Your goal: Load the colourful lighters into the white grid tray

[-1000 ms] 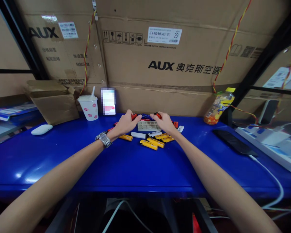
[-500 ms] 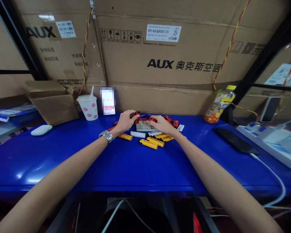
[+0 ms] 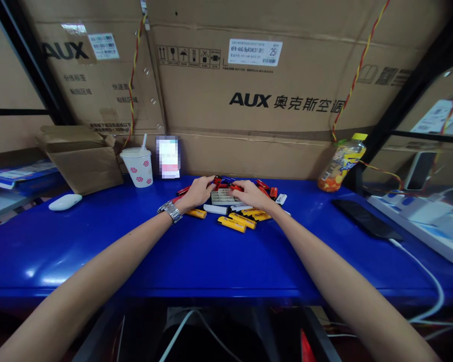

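Note:
A pale tray with small compartments lies between my hands on the blue table. My left hand is at the tray's left edge, its fingertips at a red lighter; whether it grips this one is unclear. Over the tray's right part, my right hand has its fingers closed on a red lighter. In front lie several yellow lighters and a white lighter. More red lighters and a white one are on the right.
A paper cup with a straw, a lit phone, an open carton and a white case stand or lie left. On the right are a bottle, a black phone with a cable, and a white box.
My left hand has moved slightly down and left, showing more of the tray's left side. The red lighter that was at its fingertips now appears farther back. My right hand has barely shifted.

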